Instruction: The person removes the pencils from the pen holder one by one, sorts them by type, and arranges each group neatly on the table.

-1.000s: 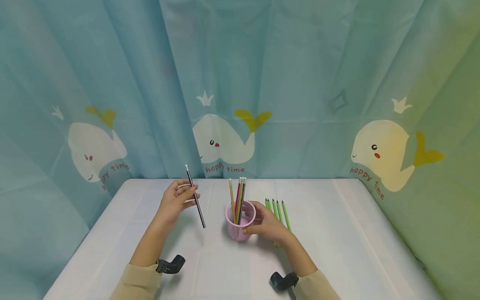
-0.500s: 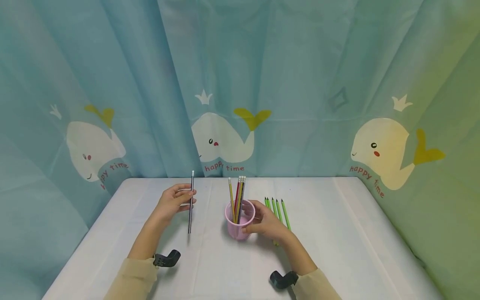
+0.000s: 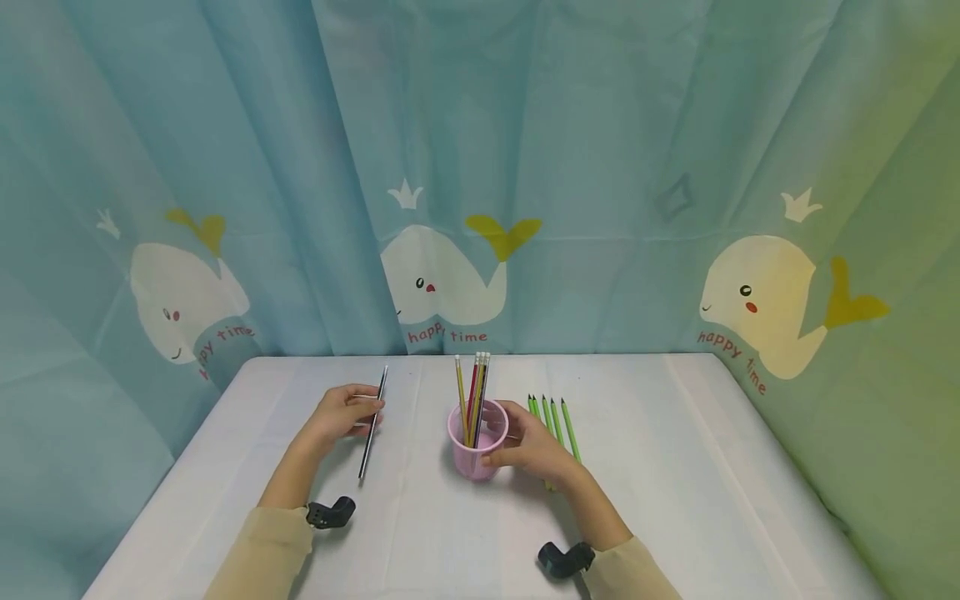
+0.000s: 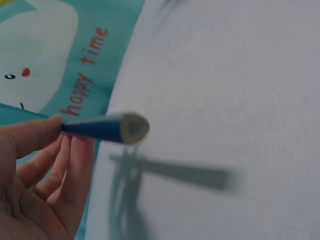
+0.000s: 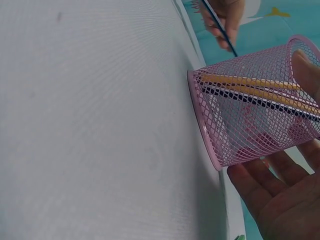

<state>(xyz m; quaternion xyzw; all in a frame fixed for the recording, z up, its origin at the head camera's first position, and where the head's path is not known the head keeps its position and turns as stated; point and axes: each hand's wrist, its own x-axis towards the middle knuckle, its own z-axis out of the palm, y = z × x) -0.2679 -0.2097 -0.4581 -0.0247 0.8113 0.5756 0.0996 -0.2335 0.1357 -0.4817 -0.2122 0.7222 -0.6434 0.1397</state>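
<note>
Dark pencil (image 3: 368, 442), w/ pale stripes, is in the person's L hand (image 3: 341, 414), held above the table L of a pink mesh cup. Largest item: blue-green curtain (image 3: 600, 150), filling the bkgd & both sides, w/ three white whale prints (image 3: 468, 293), each w/ red "happy time" lettering (image 3: 470, 337) below. In front of it is a white table (image 3: 697, 500). Two arms come in from the bottom in beige sleeves (image 3: 262, 537), each w/ a small black wrist cam (image 3: 330, 513).

Pink mesh cup (image 3: 467, 462) stands upright on the table, approx. centre. R hand (image 3: 528, 442) grips it from the R side, thumb on one side near the rim, fingers round the other; the R wrist view shows this close up.

L hand pinches the dark pencil btwn thumb & fingertips; pencil is tilted, top end leaning away, well apart from the cup. In the L wrist view its blunt lower end faces the cam, slightly blurred, w/ a shadow on the table.

Inside the cup: several pencils (image 3: 481, 400) (yellow, red, dark), white ends up. R of cup, green pencils (image 3: 572, 429) lie on the table, five dark tips toward the far edge, partly hidden by R hand & arm.
</note>
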